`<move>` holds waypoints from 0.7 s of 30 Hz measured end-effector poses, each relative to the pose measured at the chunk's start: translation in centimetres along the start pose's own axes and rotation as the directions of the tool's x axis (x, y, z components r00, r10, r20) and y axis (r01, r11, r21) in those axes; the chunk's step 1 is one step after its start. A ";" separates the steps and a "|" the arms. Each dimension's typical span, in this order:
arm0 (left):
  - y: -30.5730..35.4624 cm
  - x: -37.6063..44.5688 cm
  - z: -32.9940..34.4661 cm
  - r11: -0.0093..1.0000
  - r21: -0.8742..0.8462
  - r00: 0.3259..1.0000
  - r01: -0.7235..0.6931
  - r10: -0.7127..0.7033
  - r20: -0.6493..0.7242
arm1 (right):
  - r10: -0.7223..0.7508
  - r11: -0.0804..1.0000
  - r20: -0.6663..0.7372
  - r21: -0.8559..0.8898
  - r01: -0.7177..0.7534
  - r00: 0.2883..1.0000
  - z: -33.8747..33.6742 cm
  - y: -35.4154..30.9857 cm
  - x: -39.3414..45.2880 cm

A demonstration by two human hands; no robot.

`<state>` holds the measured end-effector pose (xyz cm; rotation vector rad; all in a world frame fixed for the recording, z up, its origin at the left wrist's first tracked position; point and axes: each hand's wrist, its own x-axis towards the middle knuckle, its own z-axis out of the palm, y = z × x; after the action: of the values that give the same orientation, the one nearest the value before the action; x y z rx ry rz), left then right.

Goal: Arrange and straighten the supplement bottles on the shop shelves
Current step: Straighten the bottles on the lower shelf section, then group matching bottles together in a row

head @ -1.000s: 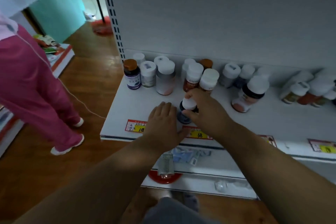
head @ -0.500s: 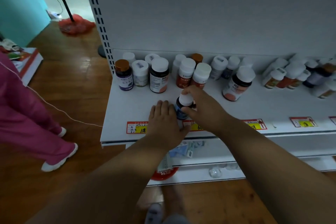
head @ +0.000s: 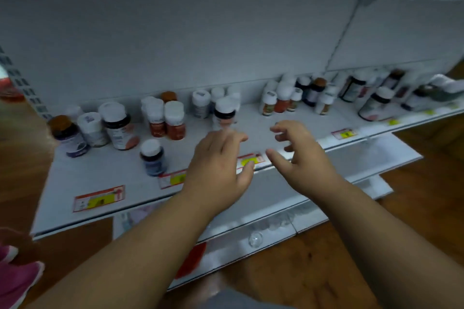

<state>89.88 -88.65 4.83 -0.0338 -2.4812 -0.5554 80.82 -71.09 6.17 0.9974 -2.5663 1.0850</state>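
price tags (head: 99, 198) blurred, bottle labels unreadable

Single head cam – looks forward and down, tilted, close on the white shelf (head: 105, 178) with bottle rows; both forearms enter from bottom edge. Wide-angle, edges blurred – no second view.

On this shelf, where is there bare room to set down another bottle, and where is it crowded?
Bare patches: the shelf between the black-collared bottle and the orange bottles, and the front strip left of the blue bottle, above the price tag. The back row is crowded, especially far right.
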 end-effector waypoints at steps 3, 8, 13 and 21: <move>6.5 1.8 4.4 0.997 -0.053 0.997 -0.049 0.052 0.063 | 0.073 0.997 -0.049 -0.033 -0.075 0.996 -6.5 4.0 -2.6; 17.2 5.2 12.6 0.984 -0.151 0.987 -0.098 0.116 0.115 | 0.157 0.980 -0.107 -0.110 -0.168 0.982 -16.7 11.4 -6.8; 25.9 8.7 20.1 0.965 -0.221 0.973 -0.143 0.178 0.145 | 0.230 0.958 -0.146 -0.141 -0.250 0.962 -24.0 18.4 -9.1; 30.5 16.5 30.7 0.950 -0.271 0.956 -0.157 0.215 0.198 | 0.299 0.943 -0.181 -0.094 -0.319 0.937 -28.4 29.8 -5.7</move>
<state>63.99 -50.30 2.97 -0.4524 -2.5699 -0.8213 63.38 -33.39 7.32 0.4607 -2.6710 1.0140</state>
